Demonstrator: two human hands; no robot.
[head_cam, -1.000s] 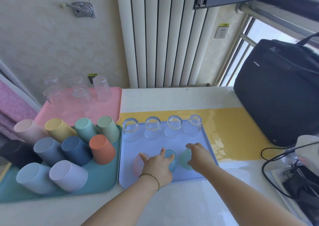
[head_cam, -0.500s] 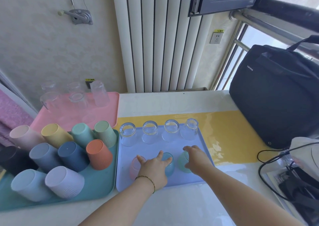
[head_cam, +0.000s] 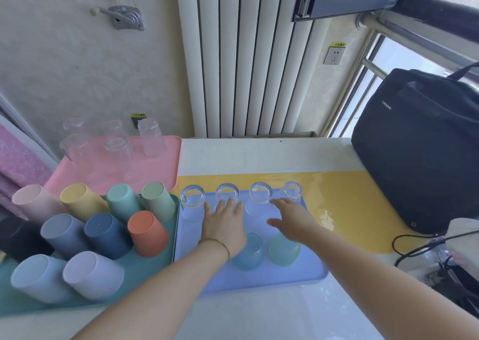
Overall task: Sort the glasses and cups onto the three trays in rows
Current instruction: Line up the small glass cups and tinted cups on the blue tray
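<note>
Left hand (head_cam: pixel 224 227) and right hand (head_cam: pixel 294 220) over blue tray (head_cam: pixel 298 277), fingers (head_cam: pixel 221 207) spread, holding nothing, near row of glasses (head_cam: pixel 192 206)

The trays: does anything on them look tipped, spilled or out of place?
Nothing is spilled or broken. The only untidy spot is the pink tray, where the clear glasses stand in a looser, uneven cluster, while the four glasses on the blue tray and the cups on the teal tray sit in rows.
</note>
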